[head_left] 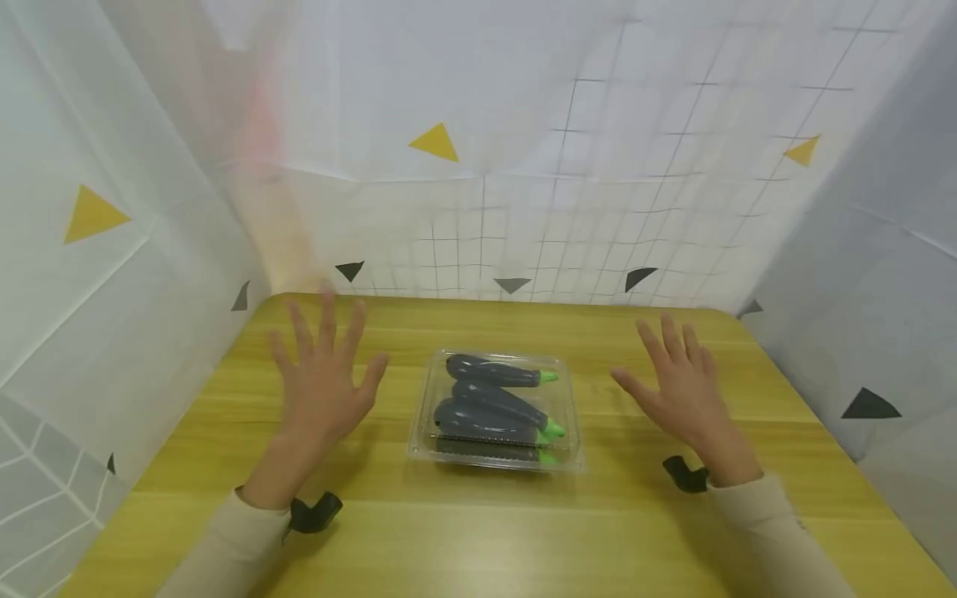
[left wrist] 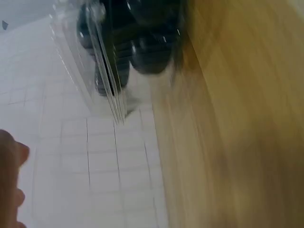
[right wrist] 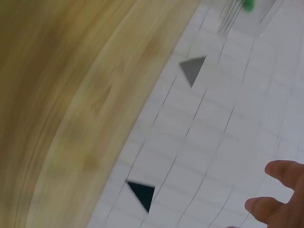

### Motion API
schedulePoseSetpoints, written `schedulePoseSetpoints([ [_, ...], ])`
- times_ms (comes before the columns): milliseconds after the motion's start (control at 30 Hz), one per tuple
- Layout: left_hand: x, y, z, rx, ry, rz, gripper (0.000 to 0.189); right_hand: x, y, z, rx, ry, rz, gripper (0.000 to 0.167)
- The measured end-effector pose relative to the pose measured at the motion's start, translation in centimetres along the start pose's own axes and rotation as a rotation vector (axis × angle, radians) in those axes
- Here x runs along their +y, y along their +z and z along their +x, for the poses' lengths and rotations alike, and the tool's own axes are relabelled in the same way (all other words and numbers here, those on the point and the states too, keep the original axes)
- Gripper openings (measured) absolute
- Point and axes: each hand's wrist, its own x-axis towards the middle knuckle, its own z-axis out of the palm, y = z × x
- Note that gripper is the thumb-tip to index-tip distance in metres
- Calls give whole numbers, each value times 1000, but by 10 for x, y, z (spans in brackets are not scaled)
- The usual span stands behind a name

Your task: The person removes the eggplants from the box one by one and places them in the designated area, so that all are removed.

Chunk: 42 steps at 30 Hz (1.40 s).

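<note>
White sheeting [head_left: 374,66] walls in the bg + both sides, w/ thin grid lines on the back panel. Below it, wood-grain table [head_left: 463,540] fills most of the lower head view, far corners rounded. Two pale sleeves [head_left: 232,540] come in from the bottom, one per side.

Next, clear plastic box [head_left: 426,415], lid on, sits flat abt mid-table, btwn the hands, touching neither. L hand [head_left: 321,382] is up over the table just left of box: fingers spread wide, thumb out twd box, nothing held; fingertips a bit blurred. R hand [head_left: 684,394] is right of box, also wide w/ thumb out twd it, nothing held. L wrist cam gets box end at top, fingers at left edge; R wrist cam gets a box corner at top, two fingers lower right.

In box: dark eggplants [head_left: 493,370], lying roughly sideways, at least 3; another dark shape shows thru the near wall, can't tell if it's a 4th or same one. Smaller: black wrist mount [head_left: 317,513] at L wrist, similar black piece [head_left: 684,473] at R. Yellow triangles [head_left: 437,143] + black/grey triangles [head_left: 871,404] dot the sheeting. Smallest: green stem ends [head_left: 553,428], all pointing right.
</note>
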Motion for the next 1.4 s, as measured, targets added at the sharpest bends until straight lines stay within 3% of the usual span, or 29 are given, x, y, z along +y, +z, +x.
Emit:
schedulePoseSetpoints([
  [167, 17, 9, -14, -185, 93, -394, 79, -30, 8, -8, -54, -85, 284, 81],
  [267, 25, 15, -25, -302, 116, -566, 82, -46, 15, -17, -111, -108, 387, 84],
  [400, 31, 22, -38, -424, 102, -632, 93, -63, 23, -29, -189, -122, 431, 97],
  [567, 36, 31, -50, -541, 69, -682, 121, -74, 34, -40, -237, -126, 429, 121],
  [700, 39, 36, -53, -546, 59, -762, 135, -77, 41, -44, -238, -134, 435, 133],
  [833, 43, 40, -56, -511, 56, -761, 137, -77, 47, -46, -230, -152, 429, 137],
  [933, 45, 42, -57, -499, 42, -749, 135, -75, 50, -46, -227, -155, 435, 137],
  [1133, 43, 45, -58, -535, 5, -774, 129, -72, 52, -47, -229, -126, 435, 133],
  [1400, 43, 52, -62, -563, -32, -865, 123, -70, 55, -49, -236, -89, 451, 129],
])
